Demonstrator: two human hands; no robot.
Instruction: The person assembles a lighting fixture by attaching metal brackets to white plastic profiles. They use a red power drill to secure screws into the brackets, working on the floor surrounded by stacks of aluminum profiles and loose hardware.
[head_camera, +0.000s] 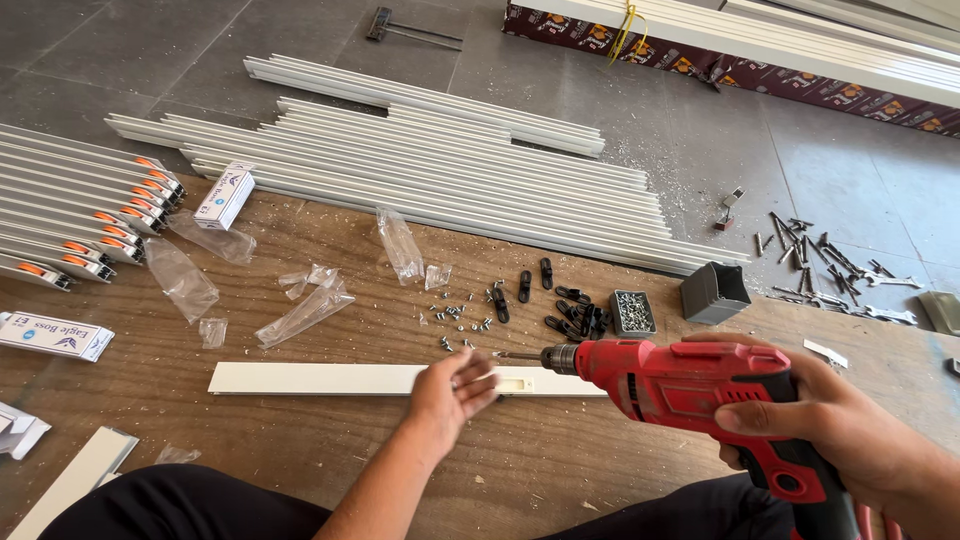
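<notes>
The fingers (478, 372) of the left hand (455, 392) are loosely spread and half curled, grasping nothing; their tips sit at the top edge of the white strip (330, 379), just beside the drill's bit (518, 355). The left forearm comes up from the lower middle, palm turned toward the drill. The right hand (850, 425) is clenched around the grip of the red drill (690, 385), forefinger lying along the body near the trigger. The drill is held level, its chuck pointing left over the right end of the strip, near a small slot there.

The strip lies flat along the wooden bench (300, 450). Behind the strip lie loose screws (455, 315), black clips (560, 300), a small box of screws (632, 312) and empty plastic bags (300, 310). Further behind the strip, long white rails (430, 165) lie stacked on the floor past the bench edge. In front of the strip the bench is bare wood as far as the person's dark-clad knees.
</notes>
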